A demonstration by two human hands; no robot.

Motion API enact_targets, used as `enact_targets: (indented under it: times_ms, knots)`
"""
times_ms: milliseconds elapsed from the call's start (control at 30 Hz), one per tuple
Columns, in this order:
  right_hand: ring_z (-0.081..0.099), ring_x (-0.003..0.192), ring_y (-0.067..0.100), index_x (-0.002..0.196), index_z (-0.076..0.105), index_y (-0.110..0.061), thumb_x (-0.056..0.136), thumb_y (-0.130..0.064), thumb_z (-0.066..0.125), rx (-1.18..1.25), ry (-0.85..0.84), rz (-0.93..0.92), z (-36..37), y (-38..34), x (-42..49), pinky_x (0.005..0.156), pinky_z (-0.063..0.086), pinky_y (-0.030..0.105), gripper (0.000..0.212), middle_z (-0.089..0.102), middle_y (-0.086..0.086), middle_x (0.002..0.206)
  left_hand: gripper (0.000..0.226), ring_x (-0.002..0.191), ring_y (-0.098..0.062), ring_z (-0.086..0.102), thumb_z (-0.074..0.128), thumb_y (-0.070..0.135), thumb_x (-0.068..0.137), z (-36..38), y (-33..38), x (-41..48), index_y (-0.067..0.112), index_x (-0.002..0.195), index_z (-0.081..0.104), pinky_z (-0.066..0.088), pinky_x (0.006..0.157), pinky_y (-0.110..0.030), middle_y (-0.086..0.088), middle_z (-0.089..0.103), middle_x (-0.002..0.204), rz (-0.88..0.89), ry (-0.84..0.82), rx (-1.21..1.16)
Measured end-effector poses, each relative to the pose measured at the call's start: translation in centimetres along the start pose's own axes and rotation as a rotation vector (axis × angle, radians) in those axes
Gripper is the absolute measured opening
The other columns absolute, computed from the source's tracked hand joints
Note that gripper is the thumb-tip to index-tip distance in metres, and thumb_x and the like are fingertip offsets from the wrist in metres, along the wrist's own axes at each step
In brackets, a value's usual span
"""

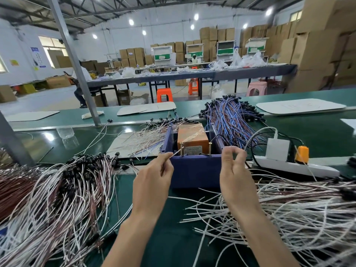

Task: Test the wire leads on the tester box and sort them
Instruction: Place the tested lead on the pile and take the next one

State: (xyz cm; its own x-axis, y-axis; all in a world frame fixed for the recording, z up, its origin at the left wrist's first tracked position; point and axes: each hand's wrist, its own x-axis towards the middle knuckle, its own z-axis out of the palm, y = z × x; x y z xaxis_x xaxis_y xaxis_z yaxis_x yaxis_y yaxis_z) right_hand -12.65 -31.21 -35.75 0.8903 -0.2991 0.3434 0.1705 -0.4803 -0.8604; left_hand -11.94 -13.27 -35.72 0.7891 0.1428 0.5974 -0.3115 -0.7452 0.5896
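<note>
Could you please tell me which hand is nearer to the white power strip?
Right. The right hand is just left of the power strip; the left hand is farther off, at the blue box's other corner.

Blue tester box (194,170), white wire lead (177,152) tip at its left screw (181,149)

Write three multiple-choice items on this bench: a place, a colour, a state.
1. Where does the white power strip lie?
A) left of the tester box
B) right of it
C) inside it

2. The block inside the tester box is:
A) orange
B) green
C) white

3. The left hand:
A) lies flat on the table
B) pinches a white wire lead
C) grips the power strip

Answers: 1 B, the strip sits off the box's right side. 2 A, its taped top shows orange. 3 B, the lead juts from its pinch toward a brass screw.
</note>
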Motion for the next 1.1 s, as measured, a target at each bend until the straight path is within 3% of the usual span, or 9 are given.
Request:
enact_targets:
  times_ms: [100, 200, 267, 367, 467, 633, 833, 1100]
  knots:
    - [0.058, 0.066, 0.014, 0.108, 0.038, -0.030, 0.105, -0.049, 0.021, 0.008, 0.046, 0.038, 0.0, 0.2, 0.0, 0.054, 0.036, 0.031, 0.026, 0.061, -0.004, 0.076, 0.021, 0.055, -0.007, 0.053, 0.055, 0.029, 0.102, 0.1, -0.5, 0.0, 0.033, 0.116, 0.070, 0.044, 0.057, -0.028, 0.012, 0.058, 0.057, -0.003, -0.013, -0.062]
    - [0.060, 0.071, 0.014, 0.110, 0.046, -0.029, 0.108, -0.035, 0.034, -0.025, 0.055, -0.003, 0.1, 0.6, 0.2, 0.057, 0.042, 0.035, 0.014, 0.064, -0.006, 0.082, 0.020, 0.057, -0.003, 0.056, 0.056, 0.031, 0.101, 0.3, -1.1, 0.2, 0.034, 0.113, 0.071, 0.046, 0.057, -0.029, 0.016, 0.064, 0.064, -0.032, -0.023, -0.141]
    - [0.061, 0.074, 0.010, 0.113, 0.050, -0.030, 0.107, -0.035, 0.039, -0.023, 0.044, -0.049, 0.2, 0.7, 0.2, 0.060, 0.044, 0.033, 0.014, 0.064, -0.011, 0.084, 0.017, 0.058, -0.001, 0.053, 0.055, 0.029, 0.102, 0.3, -1.3, 0.3, 0.034, 0.109, 0.069, 0.041, 0.056, -0.024, 0.020, 0.061, 0.065, -0.022, -0.031, -0.149]
    - [0.060, 0.069, 0.004, 0.111, 0.055, -0.033, 0.105, -0.036, 0.043, -0.026, 0.016, -0.109, 0.2, 0.9, 0.0, 0.055, 0.043, 0.019, 0.014, 0.062, -0.010, 0.073, 0.015, 0.057, -0.002, 0.052, 0.052, 0.028, 0.103, 0.4, -1.5, 0.4, 0.033, 0.108, 0.066, 0.046, 0.055, -0.029, 0.017, 0.060, 0.068, -0.014, -0.050, -0.146]
    - [0.060, 0.068, 0.001, 0.110, 0.059, -0.033, 0.105, -0.033, 0.046, 0.014, 0.003, -0.118, 0.1, 1.0, 0.1, 0.058, 0.045, 0.015, 0.014, 0.061, -0.008, 0.066, 0.018, 0.054, 0.000, 0.050, 0.051, 0.027, 0.103, 0.4, -1.7, 0.4, 0.033, 0.111, 0.065, 0.047, 0.055, -0.031, 0.019, 0.060, 0.067, -0.019, -0.067, -0.144]
    - [0.057, 0.059, 0.001, 0.110, 0.062, -0.033, 0.105, -0.032, 0.046, 0.078, -0.020, -0.098, 0.1, 1.4, 0.4, 0.055, 0.043, 0.015, 0.016, 0.063, -0.008, 0.068, 0.024, 0.054, 0.004, 0.050, 0.050, 0.021, 0.103, 0.4, -1.7, 0.2, 0.034, 0.116, 0.067, 0.036, 0.056, -0.020, 0.025, 0.059, 0.066, -0.010, -0.090, -0.134]
    - [0.055, 0.056, 0.001, 0.108, 0.063, -0.034, 0.105, -0.031, 0.046, 0.150, -0.044, -0.075, -0.1, 1.6, 0.6, 0.054, 0.042, 0.016, 0.017, 0.062, -0.009, 0.068, 0.023, 0.050, -0.002, 0.047, 0.049, 0.021, 0.104, 0.5, -1.9, 0.2, 0.035, 0.113, 0.065, 0.035, 0.054, -0.025, 0.019, 0.058, 0.062, -0.006, -0.086, -0.151]
    - [0.051, 0.054, 0.000, 0.107, 0.063, -0.034, 0.106, -0.029, 0.045, 0.194, -0.054, -0.049, -0.2, 1.6, 0.4, 0.057, 0.038, 0.022, 0.018, 0.062, -0.002, 0.071, 0.020, 0.043, -0.009, 0.041, 0.047, 0.021, 0.104, 0.8, -2.0, 0.1, 0.031, 0.111, 0.064, 0.030, 0.046, -0.018, 0.019, 0.056, 0.061, 0.002, -0.069, -0.162]
